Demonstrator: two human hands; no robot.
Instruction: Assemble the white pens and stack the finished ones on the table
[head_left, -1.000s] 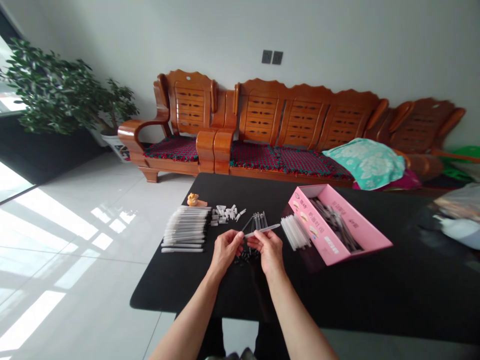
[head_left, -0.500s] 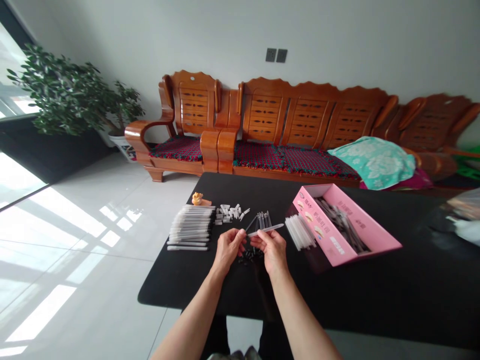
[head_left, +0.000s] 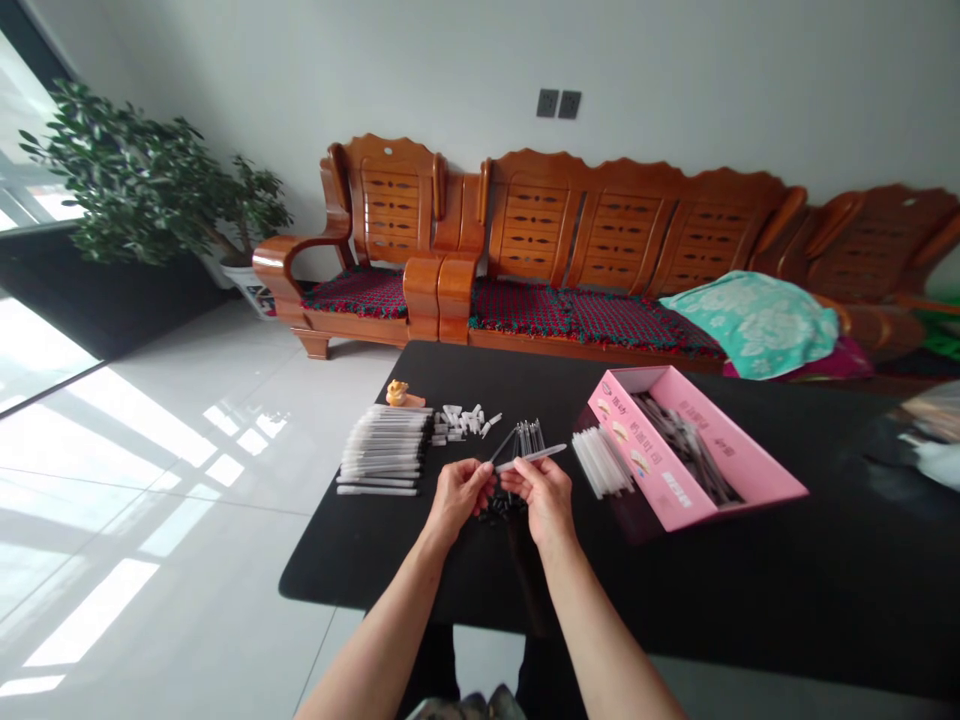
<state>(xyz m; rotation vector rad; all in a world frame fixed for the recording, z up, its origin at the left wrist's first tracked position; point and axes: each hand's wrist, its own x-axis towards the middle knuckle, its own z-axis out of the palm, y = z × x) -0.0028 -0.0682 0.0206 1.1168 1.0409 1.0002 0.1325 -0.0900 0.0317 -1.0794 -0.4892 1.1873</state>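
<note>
Above the black table (head_left: 420,570), my right hand (head_left: 547,495) pinches a translucent white pen barrel (head_left: 541,454), its tapered tip pointing right. My left hand (head_left: 459,494) is closed at the barrel's other end; what sits between those fingertips is too small to make out. A dark thin refill (head_left: 504,445) slants up from beside the left fingertips; whether it is held I cannot tell. Behind the hands lie several pen refills (head_left: 531,437). Small black plugs (head_left: 495,508) are heaped below the hands, partly hidden by them.
At left lies a row of assembled pens (head_left: 382,450), with white caps (head_left: 465,420) and a small yellow figurine (head_left: 401,394) nearby. White barrels (head_left: 600,462) lie right of my hands, beside a pink box (head_left: 720,440) of dark strips. A wooden bench (head_left: 615,230) stands behind.
Both hands stay together at the barrel, whose tip end has tilted slightly upward. The whole view has shifted a little.
</note>
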